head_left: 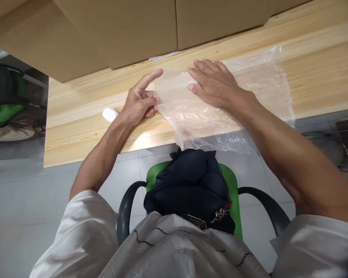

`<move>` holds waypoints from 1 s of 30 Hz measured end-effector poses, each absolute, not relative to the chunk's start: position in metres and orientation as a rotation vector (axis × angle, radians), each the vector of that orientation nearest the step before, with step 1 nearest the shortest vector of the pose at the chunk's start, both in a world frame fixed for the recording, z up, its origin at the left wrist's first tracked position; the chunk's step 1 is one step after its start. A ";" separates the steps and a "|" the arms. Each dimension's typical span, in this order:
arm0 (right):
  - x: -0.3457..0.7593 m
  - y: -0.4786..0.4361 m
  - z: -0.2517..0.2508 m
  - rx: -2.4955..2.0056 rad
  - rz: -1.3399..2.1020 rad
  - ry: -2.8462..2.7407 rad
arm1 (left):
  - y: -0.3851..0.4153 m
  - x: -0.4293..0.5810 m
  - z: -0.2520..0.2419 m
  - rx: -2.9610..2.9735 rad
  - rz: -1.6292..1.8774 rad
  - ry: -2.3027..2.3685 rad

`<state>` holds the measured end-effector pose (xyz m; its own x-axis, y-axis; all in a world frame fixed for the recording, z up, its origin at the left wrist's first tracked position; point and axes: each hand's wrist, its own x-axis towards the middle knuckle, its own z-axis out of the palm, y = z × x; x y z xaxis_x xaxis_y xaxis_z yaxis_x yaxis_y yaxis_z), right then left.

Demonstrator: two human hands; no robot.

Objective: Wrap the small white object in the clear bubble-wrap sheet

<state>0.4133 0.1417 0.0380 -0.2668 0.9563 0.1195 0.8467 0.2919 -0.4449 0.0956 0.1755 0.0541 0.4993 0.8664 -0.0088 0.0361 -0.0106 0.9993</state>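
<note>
A clear plastic bag (249, 96) lies flat on the wooden counter (321, 65), its near end hanging over the front edge. My right hand (214, 83) rests flat on the bag with the fingers stretched out, pressing it down. My left hand (140, 102) pinches the bag's left edge between thumb and curled fingers, with the index finger pointing out over the sheet.
A small white oblong object (110, 114) lies on the counter just left of my left wrist. Wooden cabinet doors (118, 31) rise behind the counter. Below me is a green chair (232, 181) with black armrests and a dark bag on its seat.
</note>
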 end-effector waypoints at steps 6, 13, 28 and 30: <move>0.407 0.137 0.047 -1.724 0.451 -2.148 | 0.160 0.094 0.067 1.493 0.710 0.827; 0.409 0.135 0.048 -1.684 0.501 -2.086 | 0.150 0.088 0.081 1.602 0.534 0.794; 0.414 0.117 0.044 -1.283 0.288 -2.094 | 0.154 0.090 0.069 1.521 0.545 0.821; 0.400 0.083 0.062 -1.227 0.250 -2.141 | 0.153 0.091 0.069 1.530 0.548 0.828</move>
<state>0.3997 0.0827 0.0622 -0.3510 0.8261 0.4409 0.7023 0.5437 -0.4596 0.0909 0.1526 0.0691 0.6296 0.7669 -0.1245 0.1852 0.0074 0.9827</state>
